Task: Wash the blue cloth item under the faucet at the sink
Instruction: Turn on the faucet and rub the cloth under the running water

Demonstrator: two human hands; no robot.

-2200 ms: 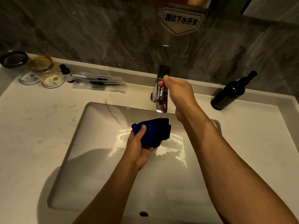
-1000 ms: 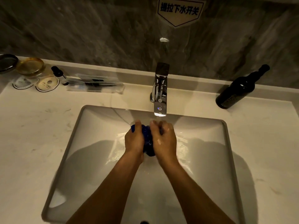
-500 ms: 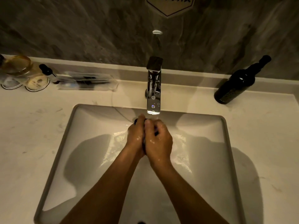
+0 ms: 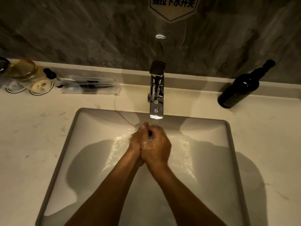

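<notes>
Head view shows us both our hands pressed together over the sink, directly below the faucet spout. Our left hand and right hand are clasped palm to palm, wet and glistening, and each grip is closed tight around the blue cloth. Only a thin dark-blue sliver of that cloth shows, in the slit between the fingers at the top of the clasp; the rest is hidden inside the two palms. How it is folded we cannot tell.

Just beyond our grip the spout hangs over the back edge of the basin, very near our fingertips. Water ripples and shines on the basin floor on both sides of our grip and behind our wrists. Both our forearms are bare.

Far to the right of our grip and beyond it, a dark bottle stands on the bench against the low back ledge. Far to the left and beyond, also on the bench, lie a clear plastic tray with dark items in it, a small black dropper bottle, two round paper coasters and an upturned glass. On the dark stone wall past the faucet hangs a white sign with Chinese characters, cut off by the top edge.
</notes>
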